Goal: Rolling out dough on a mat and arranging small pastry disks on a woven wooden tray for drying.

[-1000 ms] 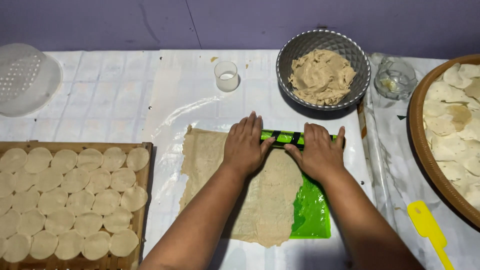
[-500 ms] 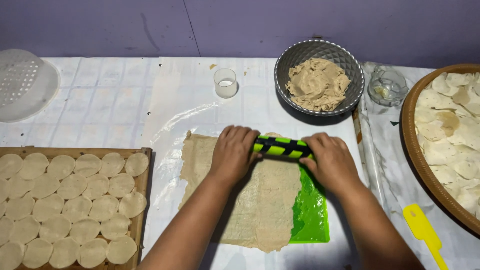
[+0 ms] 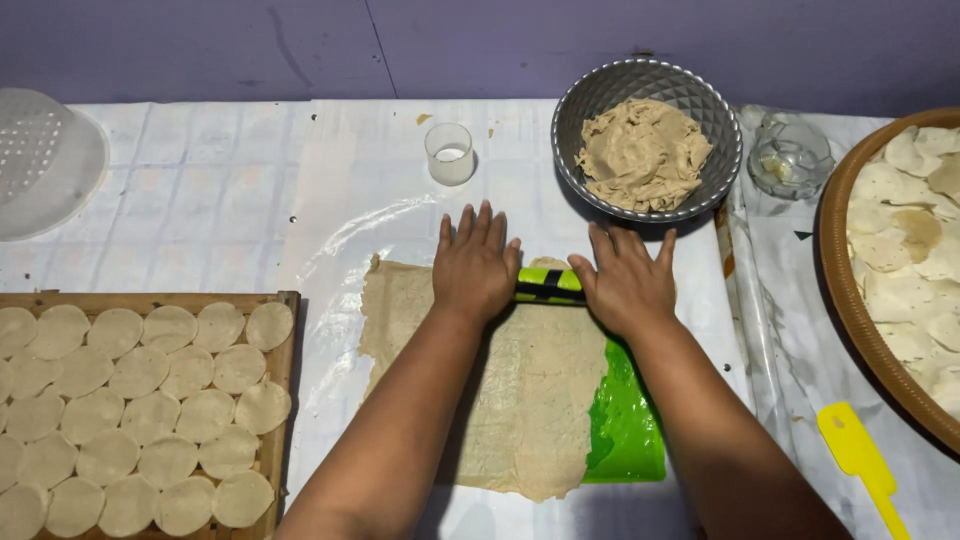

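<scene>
My left hand (image 3: 475, 265) and my right hand (image 3: 625, 280) lie flat, palms down, on a green roller with black bands (image 3: 548, 285). The roller sits across the far end of a thin beige dough sheet (image 3: 520, 400). The sheet lies partly on a bright green mat (image 3: 628, 430), on clear plastic film. Both hands have their fingers stretched out and pointing away from me. Most of the roller is hidden under my palms.
A grey metal bowl (image 3: 700, 190) with dough scraps stands beyond my right hand. A small clear cup (image 3: 450, 153) stands beyond my left. A wooden tray of round dough discs (image 3: 130, 400) lies left. A brown basket of discs (image 3: 850, 290), a yellow spatula (image 3: 862, 460), a glass lid (image 3: 790, 155) and a white strainer (image 3: 40, 160) surround.
Both hands have pushed the roller away from me, toward the far end of the dough sheet. The hands now rest further up on the sheet.
</scene>
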